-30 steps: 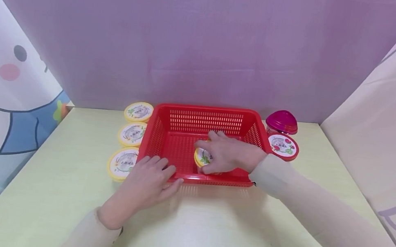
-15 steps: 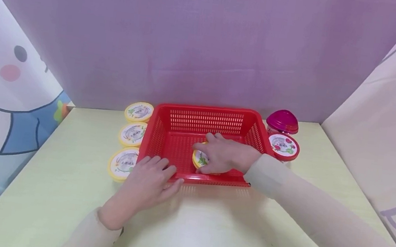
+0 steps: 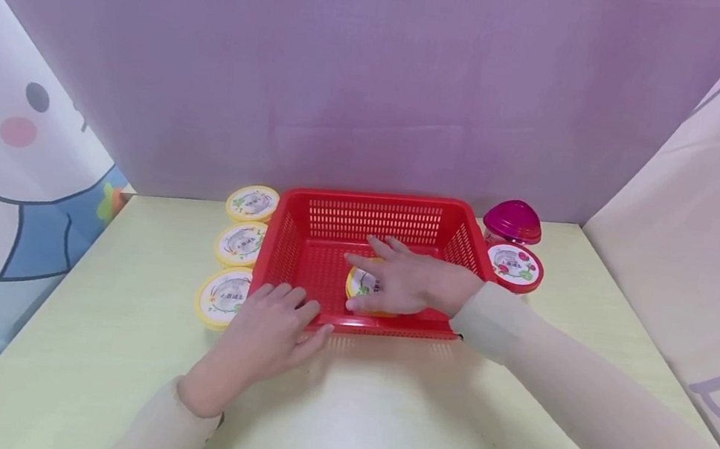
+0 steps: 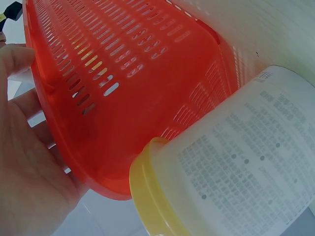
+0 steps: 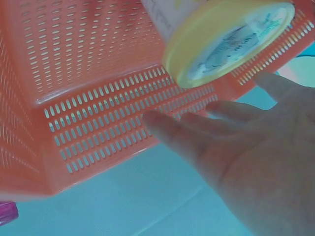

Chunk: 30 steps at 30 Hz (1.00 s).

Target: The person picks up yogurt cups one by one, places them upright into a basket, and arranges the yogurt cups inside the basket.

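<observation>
My right hand hovers over a yellow-lidded plastic tub, which stands inside the red basket near its front wall. Spread, straight fingers show in the right wrist view, with a gap between the hand and the tub's lid. My left hand holds the basket's front left rim, fingers bent over it and thumb outside. Close beside that hand, the left wrist view shows another yellow-lidded tub outside the basket.
Yellow-lidded tubs stand in a row along the basket's left side. To its right are a red-lidded tub and, behind it, one with a magenta domed lid. A purple cloth hangs behind the pale table.
The tub has come down into the basket and slightly left. My right hand has let go of it and spread its fingers. The left hand keeps its place on the rim.
</observation>
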Each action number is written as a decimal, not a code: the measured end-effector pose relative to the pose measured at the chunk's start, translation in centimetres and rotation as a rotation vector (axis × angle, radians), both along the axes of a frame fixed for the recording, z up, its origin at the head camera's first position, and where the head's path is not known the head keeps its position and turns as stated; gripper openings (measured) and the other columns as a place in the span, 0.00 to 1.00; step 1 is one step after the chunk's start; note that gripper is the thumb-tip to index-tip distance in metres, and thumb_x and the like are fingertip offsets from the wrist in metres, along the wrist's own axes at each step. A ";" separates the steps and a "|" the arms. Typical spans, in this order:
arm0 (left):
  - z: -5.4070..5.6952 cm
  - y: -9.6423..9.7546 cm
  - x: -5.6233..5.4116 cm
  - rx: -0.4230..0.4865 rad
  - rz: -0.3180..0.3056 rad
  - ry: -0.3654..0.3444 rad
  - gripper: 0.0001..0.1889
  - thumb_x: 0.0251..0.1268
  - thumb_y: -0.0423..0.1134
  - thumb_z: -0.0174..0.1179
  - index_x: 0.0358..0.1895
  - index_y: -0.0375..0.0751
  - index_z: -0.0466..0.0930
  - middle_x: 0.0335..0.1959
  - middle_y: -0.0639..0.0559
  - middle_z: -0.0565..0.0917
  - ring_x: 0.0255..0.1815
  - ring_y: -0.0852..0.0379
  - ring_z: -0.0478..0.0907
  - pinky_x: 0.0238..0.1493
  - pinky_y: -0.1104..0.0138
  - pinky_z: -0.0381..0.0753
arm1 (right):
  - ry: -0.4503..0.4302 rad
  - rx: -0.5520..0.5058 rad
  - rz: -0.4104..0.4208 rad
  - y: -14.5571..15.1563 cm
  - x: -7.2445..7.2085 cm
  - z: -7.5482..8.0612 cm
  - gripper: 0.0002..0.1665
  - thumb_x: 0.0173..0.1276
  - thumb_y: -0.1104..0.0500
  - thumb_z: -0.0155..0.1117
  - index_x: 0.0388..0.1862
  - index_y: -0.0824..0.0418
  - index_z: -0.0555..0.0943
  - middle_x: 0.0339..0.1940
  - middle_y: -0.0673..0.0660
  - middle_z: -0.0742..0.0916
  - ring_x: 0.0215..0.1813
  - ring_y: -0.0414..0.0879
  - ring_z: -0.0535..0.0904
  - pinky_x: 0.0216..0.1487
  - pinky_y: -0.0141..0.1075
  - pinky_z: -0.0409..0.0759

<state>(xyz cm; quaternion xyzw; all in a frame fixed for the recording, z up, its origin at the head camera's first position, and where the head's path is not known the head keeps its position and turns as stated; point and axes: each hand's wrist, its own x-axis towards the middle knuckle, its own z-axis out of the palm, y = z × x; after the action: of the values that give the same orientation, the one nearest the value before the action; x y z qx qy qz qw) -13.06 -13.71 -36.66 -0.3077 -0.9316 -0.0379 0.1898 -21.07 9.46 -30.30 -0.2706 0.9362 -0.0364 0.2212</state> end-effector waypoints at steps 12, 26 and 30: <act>0.0 0.0 0.0 0.005 0.000 -0.003 0.17 0.59 0.56 0.70 0.40 0.47 0.86 0.33 0.51 0.84 0.34 0.55 0.79 0.43 0.60 0.81 | 0.040 -0.040 0.012 1.1 0.3 0.6 0.57 0.61 0.21 0.56 0.84 0.34 0.46 0.86 0.54 0.47 0.84 0.61 0.36 0.76 0.66 0.44; 0.1 0.1 0.0 0.001 0.008 -0.007 0.16 0.60 0.56 0.69 0.38 0.48 0.85 0.31 0.53 0.83 0.34 0.56 0.78 0.41 0.60 0.80 | 0.101 -0.131 -0.074 5.2 -0.6 1.2 0.56 0.65 0.24 0.57 0.85 0.41 0.49 0.85 0.59 0.49 0.83 0.63 0.37 0.75 0.67 0.41; 0.1 0.1 0.1 0.003 0.008 -0.013 0.16 0.60 0.56 0.68 0.37 0.48 0.85 0.30 0.53 0.83 0.33 0.56 0.77 0.41 0.61 0.80 | 0.096 -0.162 -0.095 6.5 -0.6 1.4 0.55 0.67 0.26 0.56 0.85 0.42 0.48 0.85 0.60 0.48 0.83 0.64 0.36 0.74 0.70 0.41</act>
<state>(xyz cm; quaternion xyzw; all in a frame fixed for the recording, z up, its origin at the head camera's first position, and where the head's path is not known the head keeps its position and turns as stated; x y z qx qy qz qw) -13.01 -13.60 -36.56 -0.3032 -0.9341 -0.0403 0.1842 -21.69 15.92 -28.94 -0.2443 0.9515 -0.1094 0.1516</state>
